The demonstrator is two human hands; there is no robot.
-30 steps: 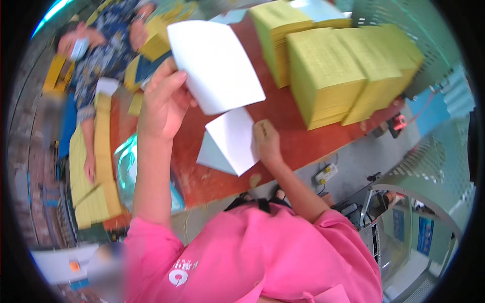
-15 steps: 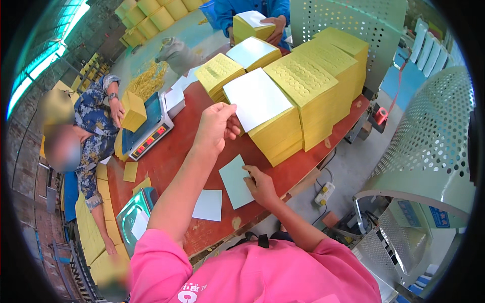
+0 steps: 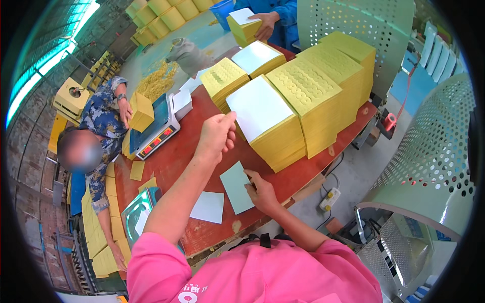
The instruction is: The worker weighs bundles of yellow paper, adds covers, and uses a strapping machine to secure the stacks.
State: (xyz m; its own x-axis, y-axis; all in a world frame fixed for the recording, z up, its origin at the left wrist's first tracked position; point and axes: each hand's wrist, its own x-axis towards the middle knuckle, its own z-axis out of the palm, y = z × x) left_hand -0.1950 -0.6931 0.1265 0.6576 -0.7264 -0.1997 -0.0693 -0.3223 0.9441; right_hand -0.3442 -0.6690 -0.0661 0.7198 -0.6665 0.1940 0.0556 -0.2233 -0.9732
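Observation:
My left hand (image 3: 218, 135) is closed, thumb and forefinger pinched at the near left corner of a white sheet of paper (image 3: 258, 107). That sheet lies flat on top of a tall stack of yellow paper (image 3: 278, 146). Lower down, my right hand (image 3: 261, 192) grips the right edge of a pale blue-green sheet (image 3: 235, 188), which rests on or just over the red table (image 3: 202, 166). Beside it lies another white sheet (image 3: 207, 207). More yellow stacks (image 3: 305, 91), some with embossed rings, stand against the first one.
At left, a person in patterned sleeves (image 3: 103, 113) holds a yellow block (image 3: 141, 112) by a digital scale (image 3: 161, 134). A second scale (image 3: 141, 209) sits near my left arm. Across the table, someone in blue (image 3: 283, 22) holds a sheet-topped stack. Perforated metal guards (image 3: 424, 146) stand at right.
My view has shifted slightly; both my hands keep nearly the same places at their sheets. The person at left has lowered their head, and the far person's stack has moved a little left.

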